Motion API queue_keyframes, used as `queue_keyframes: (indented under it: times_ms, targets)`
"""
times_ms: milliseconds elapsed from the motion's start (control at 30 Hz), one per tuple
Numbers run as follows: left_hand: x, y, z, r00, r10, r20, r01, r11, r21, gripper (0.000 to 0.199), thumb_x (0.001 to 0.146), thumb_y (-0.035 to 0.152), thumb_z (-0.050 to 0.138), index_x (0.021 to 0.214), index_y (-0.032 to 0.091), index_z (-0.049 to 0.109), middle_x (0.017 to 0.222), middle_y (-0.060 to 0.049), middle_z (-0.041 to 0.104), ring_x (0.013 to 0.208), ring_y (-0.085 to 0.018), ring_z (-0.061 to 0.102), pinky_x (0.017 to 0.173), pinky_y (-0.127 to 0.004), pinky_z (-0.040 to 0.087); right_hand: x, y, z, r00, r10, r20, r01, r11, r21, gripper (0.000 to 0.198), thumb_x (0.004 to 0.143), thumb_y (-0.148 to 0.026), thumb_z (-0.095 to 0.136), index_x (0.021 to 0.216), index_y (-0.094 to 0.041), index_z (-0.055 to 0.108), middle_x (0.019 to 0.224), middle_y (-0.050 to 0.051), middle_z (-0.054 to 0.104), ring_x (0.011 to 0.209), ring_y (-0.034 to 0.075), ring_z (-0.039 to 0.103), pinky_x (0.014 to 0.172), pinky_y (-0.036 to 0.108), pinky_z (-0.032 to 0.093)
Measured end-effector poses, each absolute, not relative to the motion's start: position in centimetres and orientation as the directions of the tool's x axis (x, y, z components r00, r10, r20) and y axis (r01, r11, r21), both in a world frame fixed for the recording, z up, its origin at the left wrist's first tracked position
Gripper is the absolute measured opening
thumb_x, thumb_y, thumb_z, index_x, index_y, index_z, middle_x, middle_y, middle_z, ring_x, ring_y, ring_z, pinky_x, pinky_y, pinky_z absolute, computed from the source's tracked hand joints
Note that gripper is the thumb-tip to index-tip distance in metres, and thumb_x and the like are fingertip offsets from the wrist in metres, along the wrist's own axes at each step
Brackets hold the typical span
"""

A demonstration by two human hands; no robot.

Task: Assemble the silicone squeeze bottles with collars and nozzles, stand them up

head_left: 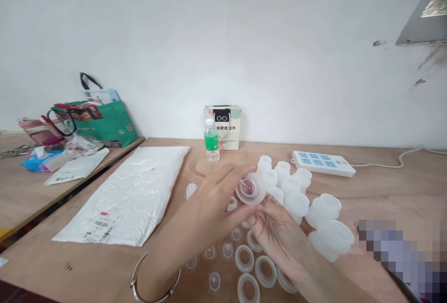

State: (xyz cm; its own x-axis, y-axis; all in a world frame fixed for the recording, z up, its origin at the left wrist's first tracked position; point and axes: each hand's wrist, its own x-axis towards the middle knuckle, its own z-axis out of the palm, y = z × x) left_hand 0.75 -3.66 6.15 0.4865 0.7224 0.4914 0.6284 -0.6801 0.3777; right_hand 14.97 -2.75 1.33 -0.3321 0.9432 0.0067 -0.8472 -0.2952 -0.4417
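Observation:
My left hand (206,212) and my right hand (275,231) meet above the wooden table (384,191), both pinching one translucent round plastic cap (250,189) with a small reddish part inside it. A metal bangle (153,279) circles my left wrist. Just behind the cap stands a cluster of several frosted white plastic cups (296,191), some lying on their sides. Below my hands lie several clear plastic rings (244,259) and small clear discs (213,282) flat on the table.
A white padded mailer (129,196) lies at left. A small water bottle (211,141) and a paper bag (223,126) stand at the back by the wall. A white power strip (323,163) sits back right. A green bag (98,119) and clutter cover the left side table.

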Motion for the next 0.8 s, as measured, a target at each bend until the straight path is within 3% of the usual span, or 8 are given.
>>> queue_keyframes:
  times_ms: [267,400,567,800]
  targets:
    - [1.5,-4.8,6.9,0.426,0.734,0.529,0.649,-0.655,0.387,0.030,0.086,0.021,0.063,0.114,0.022,0.052,0.111,-0.003,0.061,0.101,-0.017,0.060,0.086,-0.031,0.050,15.6,-2.4,0.9,-0.279,0.958,0.073,-0.743,-0.167,-0.648,0.024,0.059,-0.014,0.087,0.079,-0.017,0.075,0.070,0.000,0.073,0.056,0.008,0.062,0.052,0.011,0.052]
    - [1.6,-5.1,6.6,0.438,0.688,0.579,0.646,-0.688,0.330,0.031,0.084,0.018,0.064,0.112,0.022,0.053,0.105,-0.003,0.063,0.097,-0.018,0.060,0.081,-0.031,0.051,15.8,-2.1,1.0,-0.275,0.956,0.106,-0.685,-0.118,-0.719,0.022,0.061,-0.022,0.088,0.078,-0.017,0.075,0.064,0.000,0.071,0.052,0.007,0.057,0.049,0.013,0.047]
    - [1.6,-5.0,6.6,0.510,0.585,0.631,0.597,-0.768,0.230,0.032,0.085,0.015,0.063,0.114,0.020,0.053,0.103,-0.004,0.064,0.097,-0.017,0.059,0.082,-0.030,0.051,16.0,-2.0,1.3,-0.278,0.955,0.100,-0.635,-0.104,-0.766,0.023,0.061,-0.029,0.088,0.074,-0.017,0.074,0.057,-0.001,0.067,0.049,0.007,0.051,0.046,0.015,0.041]
    - [1.8,-4.6,6.7,0.371,0.586,0.720,0.633,-0.727,0.265,0.027,0.081,0.018,0.068,0.106,0.020,0.056,0.101,-0.004,0.065,0.091,-0.016,0.063,0.080,-0.027,0.053,16.4,-2.5,1.8,-0.273,0.947,0.170,-0.572,-0.018,-0.820,0.024,0.070,-0.040,0.081,0.085,-0.022,0.075,0.066,-0.001,0.069,0.054,0.007,0.054,0.054,0.017,0.045]
